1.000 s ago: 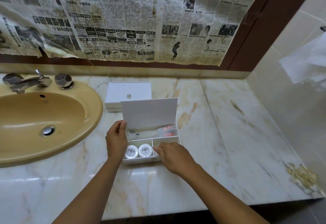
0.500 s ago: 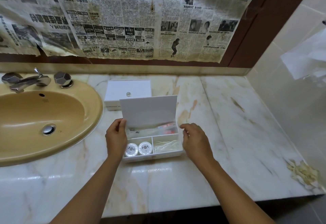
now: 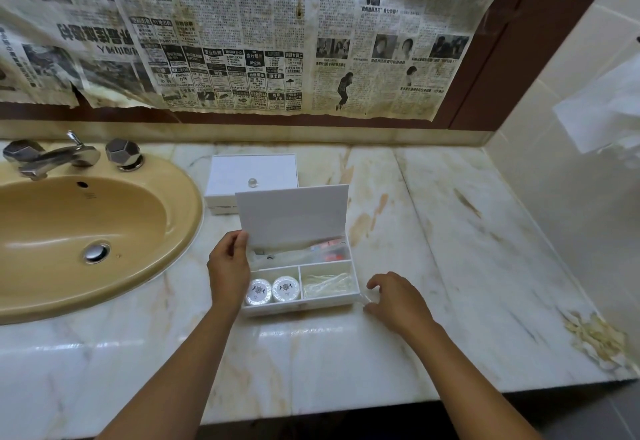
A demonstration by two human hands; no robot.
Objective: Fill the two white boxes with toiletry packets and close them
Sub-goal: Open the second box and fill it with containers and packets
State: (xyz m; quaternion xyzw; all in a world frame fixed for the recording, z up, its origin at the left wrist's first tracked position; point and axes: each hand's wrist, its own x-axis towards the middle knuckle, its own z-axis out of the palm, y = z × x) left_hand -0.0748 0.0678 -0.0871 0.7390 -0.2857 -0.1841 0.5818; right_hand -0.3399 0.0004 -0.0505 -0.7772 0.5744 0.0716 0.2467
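Note:
An open white box (image 3: 356, 278) stands on the marble counter with its lid (image 3: 291, 217) upright. Its front left compartment holds two round white packets (image 3: 272, 290). A clear packet of pale sticks (image 3: 325, 285) lies in the front right one, and clear packets with red print (image 3: 329, 249) fill the back one. My left hand (image 3: 228, 266) grips the lid's lower left edge, thumb on its inner face. My right hand (image 3: 398, 301) rests on the counter by the box's front right corner, fingers loosely curled. A second white box (image 3: 252, 171), closed, sits just behind.
A tan sink (image 3: 86, 231) with a chrome tap (image 3: 52, 159) lies to the left. Old newspaper (image 3: 242, 34) covers the wall behind. A tiled side wall (image 3: 571, 197) bounds the counter on the right, and crumbled debris (image 3: 595, 339) sits near its front right corner.
My right hand left the box's front right compartment, swung out to the box's right side, then dropped to the counter by the front right corner. My left hand stayed on the lid.

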